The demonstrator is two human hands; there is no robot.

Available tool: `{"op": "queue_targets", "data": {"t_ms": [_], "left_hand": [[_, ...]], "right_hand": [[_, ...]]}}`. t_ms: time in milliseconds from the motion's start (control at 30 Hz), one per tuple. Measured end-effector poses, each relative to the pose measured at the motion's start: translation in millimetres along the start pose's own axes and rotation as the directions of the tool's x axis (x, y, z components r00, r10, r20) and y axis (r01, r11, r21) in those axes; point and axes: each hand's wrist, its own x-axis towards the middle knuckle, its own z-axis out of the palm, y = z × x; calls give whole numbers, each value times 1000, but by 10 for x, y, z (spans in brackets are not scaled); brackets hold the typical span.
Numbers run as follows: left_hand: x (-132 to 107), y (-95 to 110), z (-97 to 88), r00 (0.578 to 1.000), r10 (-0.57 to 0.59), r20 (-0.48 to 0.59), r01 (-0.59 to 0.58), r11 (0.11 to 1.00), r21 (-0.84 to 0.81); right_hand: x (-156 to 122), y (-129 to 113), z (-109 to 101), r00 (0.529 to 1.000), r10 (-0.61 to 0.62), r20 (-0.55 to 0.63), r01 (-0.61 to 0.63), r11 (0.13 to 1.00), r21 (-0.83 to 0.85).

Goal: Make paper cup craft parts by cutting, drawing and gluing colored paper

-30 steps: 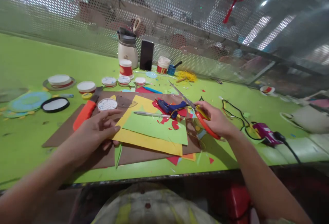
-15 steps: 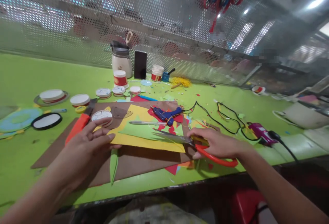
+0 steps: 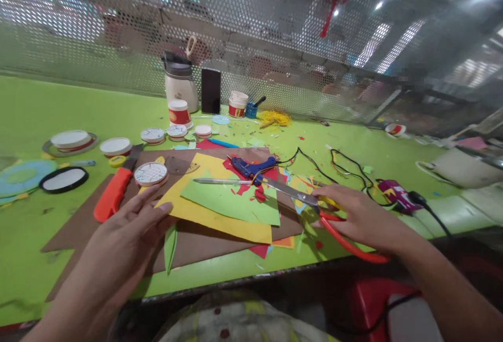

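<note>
My left hand pinches the left corner of a yellow craft sheet between thumb and fingers. A smaller light-green sheet lies over it, with a silver pen and red scraps on top. In my right hand are large scissors with orange-red handles. Their blades point left over the right part of the sheets, looking closed together. Just beyond the blades rests a blue glue gun. Under the sheets is a brown board, and a narrow green strip lies near my left hand.
An orange-handled cutter and a marked white lid sit at left. More lids, a red-and-white tub, a jug and a phone stand farther back. A black cable runs right to a purple item.
The scissors have moved right, away from the sheets' right edge, and their blades have come together. My left hand still holds the yellow sheet. The view has shifted slightly.
</note>
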Motion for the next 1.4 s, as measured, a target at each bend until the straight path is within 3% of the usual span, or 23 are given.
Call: {"op": "queue_targets", "data": {"t_ms": [100, 233, 367, 533, 733, 900, 1000, 1233, 1400], "left_hand": [[-121, -63, 11, 994, -111, -11, 111, 994, 24], [-259, -246, -20, 941, -297, 161, 295, 955, 36], [-331, -419, 91, 883, -404, 238, 403, 914, 52], [-278, -560, 322, 841, -411, 352, 375, 912, 169], [-233, -565, 399, 878, -421, 228, 356, 892, 279], [-267, -546, 393, 886, -420, 197, 367, 894, 255], [-254, -574, 383, 898, -400, 184, 347, 900, 265], [-218, -597, 359, 866, -452, 214, 400, 883, 245], [-295, -646, 437, 834, -459, 305, 418, 888, 194]], "right_hand": [[-71, -98, 6, 996, -8, 93, -4, 992, 126], [-162, -226, 10, 953, -40, 300, -24, 979, 205], [-213, -201, 24, 941, -26, 337, -45, 978, 203], [-270, -146, 101, 946, -34, 323, -58, 961, 271], [-226, -38, 178, 974, -12, 224, -55, 955, 291], [-108, 35, 181, 986, 31, 164, -84, 940, 330], [-80, 9, 184, 990, -3, 139, -44, 941, 335], [-237, -60, 131, 984, -25, 179, -25, 961, 275], [-382, -38, -41, 949, -2, 316, -102, 944, 313]]}}
